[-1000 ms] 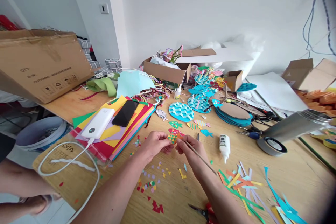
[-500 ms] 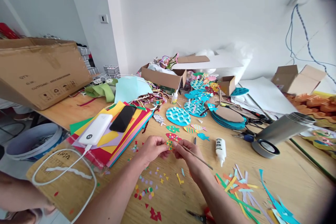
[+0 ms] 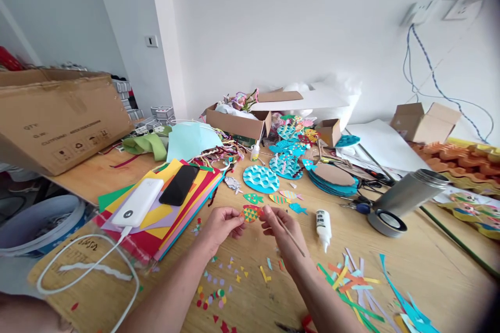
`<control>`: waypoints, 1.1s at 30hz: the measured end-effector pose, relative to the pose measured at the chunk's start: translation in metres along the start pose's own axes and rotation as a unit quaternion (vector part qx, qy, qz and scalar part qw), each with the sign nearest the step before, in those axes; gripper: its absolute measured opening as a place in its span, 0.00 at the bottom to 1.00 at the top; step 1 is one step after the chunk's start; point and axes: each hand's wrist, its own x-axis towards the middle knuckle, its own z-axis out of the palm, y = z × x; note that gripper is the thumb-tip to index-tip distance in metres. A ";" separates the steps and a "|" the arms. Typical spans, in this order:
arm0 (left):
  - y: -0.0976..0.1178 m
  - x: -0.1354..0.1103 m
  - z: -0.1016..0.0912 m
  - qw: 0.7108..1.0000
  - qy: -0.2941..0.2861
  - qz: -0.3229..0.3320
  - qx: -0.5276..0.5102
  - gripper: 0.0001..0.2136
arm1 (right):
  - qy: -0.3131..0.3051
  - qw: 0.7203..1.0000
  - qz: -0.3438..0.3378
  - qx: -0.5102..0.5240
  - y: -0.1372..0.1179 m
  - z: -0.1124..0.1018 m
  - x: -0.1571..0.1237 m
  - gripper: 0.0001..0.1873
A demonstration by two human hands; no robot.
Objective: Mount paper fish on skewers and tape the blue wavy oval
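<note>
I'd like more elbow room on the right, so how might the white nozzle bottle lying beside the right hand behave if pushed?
The white nozzle bottle lies on its side with a rounded body, so it may roll. Its smooth, plastic-looking surface could be slightly slippery. Its fill level doesn't show, so its weight is hard to judge.

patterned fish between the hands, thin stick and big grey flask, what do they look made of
Fish: probably matte paper or thin card, being flat with a cut outline. Stick: likely unpolished wood, from its dull brownish colour. Flask: apparently satin metal, judging by its soft grey sheen.
</note>
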 end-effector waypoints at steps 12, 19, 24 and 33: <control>-0.004 0.009 -0.015 0.998 0.055 0.011 -0.001 0.15 | -0.154 0.892 -0.186 -0.383 -0.046 -0.032 -0.017 0.09; -0.004 0.008 -0.015 0.997 0.055 0.003 0.058 0.14 | -0.196 0.653 -0.270 -0.680 -0.018 -0.012 -0.063 0.11; 0.000 0.005 -0.009 0.998 0.032 -0.003 0.061 0.13 | -0.166 0.640 -0.274 -0.698 0.009 -0.012 -0.073 0.09; 0.004 -0.005 0.002 0.999 -0.054 0.008 0.008 0.13 | -0.073 0.903 -0.123 -0.404 -0.008 -0.039 -0.064 0.08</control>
